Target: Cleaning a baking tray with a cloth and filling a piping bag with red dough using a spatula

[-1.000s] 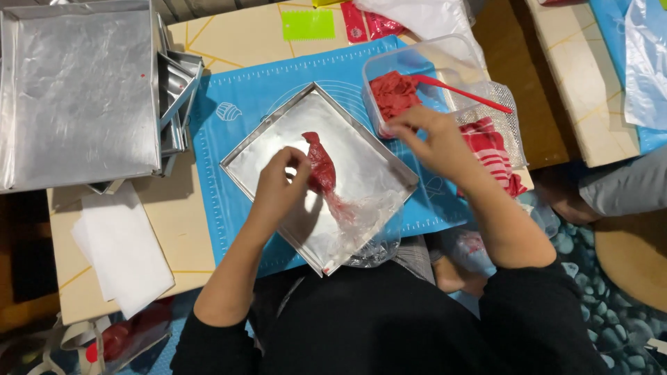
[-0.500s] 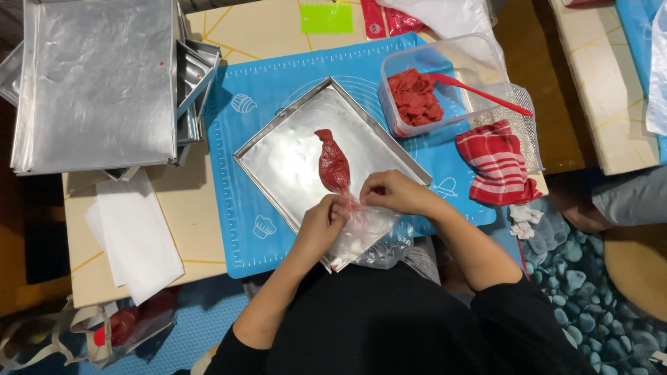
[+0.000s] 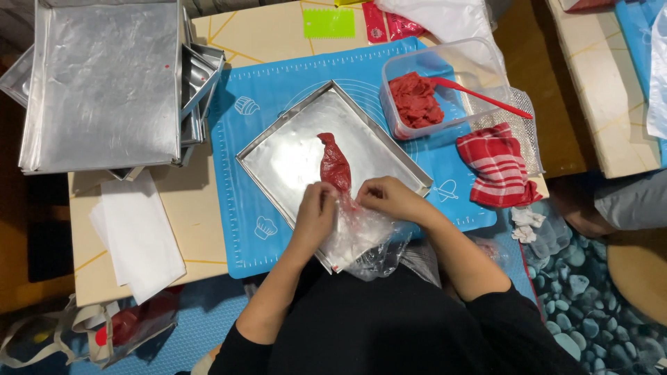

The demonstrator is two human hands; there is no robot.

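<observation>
A clear plastic piping bag (image 3: 358, 232) lies over the near edge of a shallow metal tray (image 3: 278, 163); its front part (image 3: 335, 165) is packed with red paste and rests on the tray floor. My left hand (image 3: 315, 212) pinches the bag just behind the red filling. My right hand (image 3: 390, 198) grips the crumpled empty plastic beside it. The tray sits on a blue silicone mat (image 3: 278, 90).
A clear tub (image 3: 479, 69) of red paste (image 3: 415, 101) with a red spatula (image 3: 483, 97) stands at the back right, beside a red striped cloth (image 3: 497, 167). Stacked metal trays (image 3: 101, 83) fill the left; white paper (image 3: 139, 232) lies near the table's front edge.
My right hand left the tub and came down to the bag. Both hands now sit close together behind the red filling, gathering the loose plastic.
</observation>
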